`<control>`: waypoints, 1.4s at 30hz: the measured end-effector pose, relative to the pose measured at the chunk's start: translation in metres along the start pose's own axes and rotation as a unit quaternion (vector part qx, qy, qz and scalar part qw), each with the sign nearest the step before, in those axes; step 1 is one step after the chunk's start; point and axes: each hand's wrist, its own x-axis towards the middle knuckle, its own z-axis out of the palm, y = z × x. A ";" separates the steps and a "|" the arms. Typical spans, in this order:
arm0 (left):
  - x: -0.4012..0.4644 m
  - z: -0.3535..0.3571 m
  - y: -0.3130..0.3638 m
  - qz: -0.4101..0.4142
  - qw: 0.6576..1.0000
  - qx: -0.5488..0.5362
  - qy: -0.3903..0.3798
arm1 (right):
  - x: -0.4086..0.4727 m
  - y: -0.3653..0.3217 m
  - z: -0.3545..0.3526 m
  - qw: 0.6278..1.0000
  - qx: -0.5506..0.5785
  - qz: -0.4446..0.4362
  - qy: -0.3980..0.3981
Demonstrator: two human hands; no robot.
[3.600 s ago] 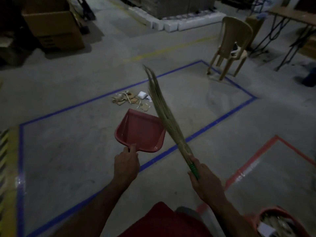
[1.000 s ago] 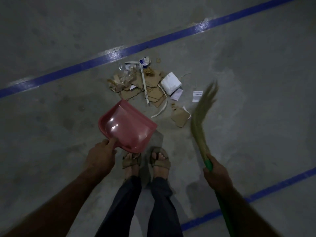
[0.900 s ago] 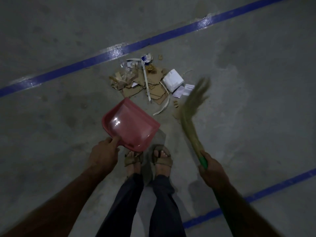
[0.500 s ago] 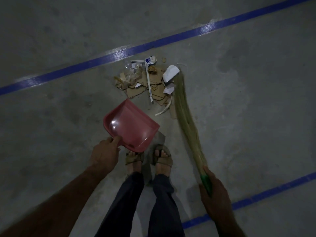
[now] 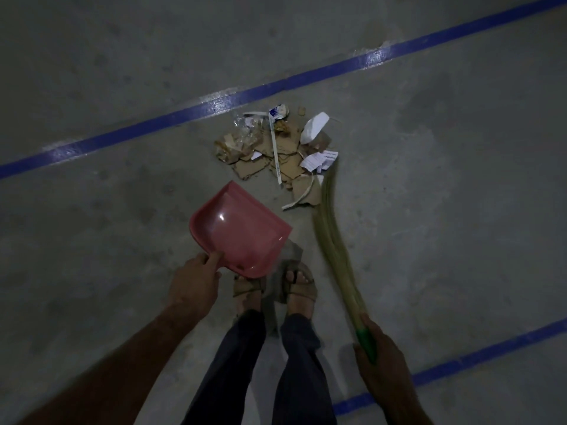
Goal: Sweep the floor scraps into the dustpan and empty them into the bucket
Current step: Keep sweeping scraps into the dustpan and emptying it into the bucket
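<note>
A heap of cardboard and paper scraps (image 5: 277,150) lies on the grey concrete floor just inside a blue tape line. My left hand (image 5: 194,279) grips the handle of a red dustpan (image 5: 237,230), held above the floor short of the heap, its mouth facing the scraps. My right hand (image 5: 379,355) is closed on the green handle of a straw broom (image 5: 333,233). The broom's bristle tips rest against the right side of the heap. The bucket is out of view.
My two sandalled feet (image 5: 276,286) stand right behind the dustpan. A blue tape line (image 5: 214,104) runs across the floor beyond the scraps and another (image 5: 460,363) passes at the lower right.
The broom swept leftwards and pushed the loose papers and cardboard on the right into the heap. In the last half second its tips pulled back nearer. The dustpan barely moved.
</note>
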 end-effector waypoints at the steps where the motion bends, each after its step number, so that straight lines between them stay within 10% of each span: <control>1: 0.001 -0.002 -0.001 -0.007 1.000 -0.001 -0.001 | -0.008 0.000 -0.006 1.000 0.011 -0.001 0.013; 9: 0.011 -0.010 -0.015 -0.023 1.000 -0.004 -0.004 | -0.042 0.023 -0.007 0.989 -0.062 -0.043 0.129; 19: 0.027 -0.012 -0.029 -0.042 0.999 -0.002 -0.007 | -0.015 -0.061 -0.019 0.986 -0.071 -0.120 0.092; 36: 0.188 0.006 -0.171 -0.062 0.994 0.086 0.019 | 0.213 -0.210 -0.008 0.945 -0.237 -0.164 0.157; 42: 0.251 0.003 -0.178 0.047 0.996 0.070 0.007 | 0.276 -0.193 -0.015 0.938 -0.287 -0.174 0.085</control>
